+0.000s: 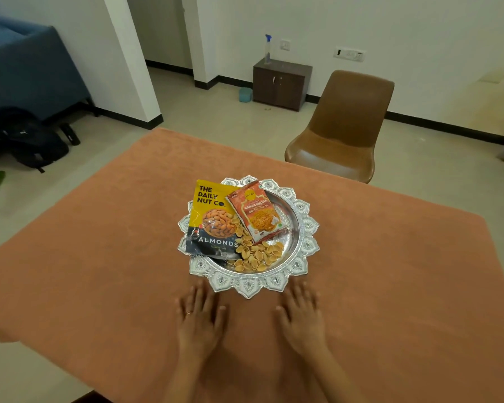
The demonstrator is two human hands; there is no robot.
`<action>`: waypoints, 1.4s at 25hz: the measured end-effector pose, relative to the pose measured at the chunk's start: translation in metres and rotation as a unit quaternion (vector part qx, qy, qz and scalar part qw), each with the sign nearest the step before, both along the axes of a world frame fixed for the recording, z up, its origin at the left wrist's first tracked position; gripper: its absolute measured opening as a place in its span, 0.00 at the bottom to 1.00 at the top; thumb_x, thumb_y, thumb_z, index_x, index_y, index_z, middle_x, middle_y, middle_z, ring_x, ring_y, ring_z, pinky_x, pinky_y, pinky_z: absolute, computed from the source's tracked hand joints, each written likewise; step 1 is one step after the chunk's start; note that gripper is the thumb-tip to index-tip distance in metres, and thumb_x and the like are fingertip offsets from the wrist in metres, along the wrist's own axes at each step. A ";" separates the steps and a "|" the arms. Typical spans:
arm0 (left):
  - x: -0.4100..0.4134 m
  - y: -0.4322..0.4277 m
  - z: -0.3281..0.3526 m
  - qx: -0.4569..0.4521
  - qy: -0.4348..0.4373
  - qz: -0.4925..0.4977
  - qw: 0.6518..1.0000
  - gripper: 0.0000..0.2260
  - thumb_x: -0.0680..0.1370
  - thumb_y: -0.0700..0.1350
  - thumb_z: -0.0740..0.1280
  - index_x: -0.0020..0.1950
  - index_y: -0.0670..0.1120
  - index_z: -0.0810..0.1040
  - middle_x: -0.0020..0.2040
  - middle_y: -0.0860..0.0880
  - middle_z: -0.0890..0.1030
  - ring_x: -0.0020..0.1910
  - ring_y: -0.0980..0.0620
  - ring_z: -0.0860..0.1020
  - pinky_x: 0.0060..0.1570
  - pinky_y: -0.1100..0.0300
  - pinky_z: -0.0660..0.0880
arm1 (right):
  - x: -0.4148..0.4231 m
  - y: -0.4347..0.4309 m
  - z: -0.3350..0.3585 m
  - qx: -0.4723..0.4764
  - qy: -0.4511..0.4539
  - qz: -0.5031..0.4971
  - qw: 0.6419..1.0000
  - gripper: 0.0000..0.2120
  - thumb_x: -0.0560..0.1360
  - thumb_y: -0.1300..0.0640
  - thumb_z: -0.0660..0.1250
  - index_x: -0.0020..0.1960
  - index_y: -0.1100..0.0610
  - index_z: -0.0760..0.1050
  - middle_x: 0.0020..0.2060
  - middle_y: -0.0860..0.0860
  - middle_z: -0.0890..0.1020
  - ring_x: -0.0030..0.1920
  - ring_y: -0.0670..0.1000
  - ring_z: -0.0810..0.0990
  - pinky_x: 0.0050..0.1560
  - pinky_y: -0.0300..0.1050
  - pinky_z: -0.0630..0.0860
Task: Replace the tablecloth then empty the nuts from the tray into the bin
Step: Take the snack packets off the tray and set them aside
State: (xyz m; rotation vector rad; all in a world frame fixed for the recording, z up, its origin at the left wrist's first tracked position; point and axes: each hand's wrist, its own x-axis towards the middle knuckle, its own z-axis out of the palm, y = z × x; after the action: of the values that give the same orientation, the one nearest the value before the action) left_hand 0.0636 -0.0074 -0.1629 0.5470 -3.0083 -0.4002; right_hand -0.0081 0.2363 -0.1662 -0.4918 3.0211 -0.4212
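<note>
Both empty. My left hand [200,318] and right hand [301,315] lie palm-down over the orange tablecloth [99,242], fingers straight and spread, holding nothing. Resting on it or just above, can't tell.

The tray [309,228] sits dead ahead at 12 o'clock, centred between my hands. Left fingertips stop just short of its rim at 7 o'clock, right at 5 o'clock; neither hand is nearer. It is round, with no long axis.

The nut shells [256,254] are heaped on its near side, with two snack packets [213,219] behind. No bin in sight. My guess is the tray lifts off first.
</note>
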 end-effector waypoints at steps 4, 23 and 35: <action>0.008 -0.046 0.024 0.086 0.026 0.195 0.977 0.34 0.77 0.61 0.46 0.72 0.40 0.67 0.72 0.35 0.65 0.72 0.35 0.62 0.70 0.36 0.53 | -0.027 0.056 0.040 -0.078 -0.049 -0.246 0.965 0.27 0.81 0.49 0.51 0.76 0.60 0.55 0.76 0.60 0.57 0.76 0.61 0.53 0.74 0.58 0.48; -0.122 -0.025 0.194 0.233 0.203 0.065 0.949 0.14 0.76 0.40 0.67 0.61 0.44 0.77 0.50 0.45 0.78 0.51 0.46 0.76 0.45 0.57 0.69 | -0.153 -0.098 0.202 -0.157 -0.127 -0.087 0.976 0.04 0.72 0.58 0.67 0.46 0.54 0.74 0.45 0.56 0.80 0.56 0.61 0.76 0.55 0.54 0.74; -0.125 0.004 0.235 0.261 0.370 -0.027 0.891 0.10 0.79 0.37 0.64 0.60 0.41 0.75 0.45 0.54 0.78 0.36 0.61 0.75 0.34 0.77 0.67 | -0.130 -0.095 0.232 -0.605 -0.072 -0.029 0.792 0.18 0.72 0.65 0.71 0.58 0.52 0.73 0.49 0.48 0.83 0.48 0.48 0.82 0.45 0.49 0.81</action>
State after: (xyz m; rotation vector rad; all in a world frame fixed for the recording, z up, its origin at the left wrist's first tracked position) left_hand -0.0616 -0.0036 0.0717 0.2364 -2.1608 -1.1391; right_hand -0.1377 0.1413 0.0654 -0.3274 2.1957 -2.2505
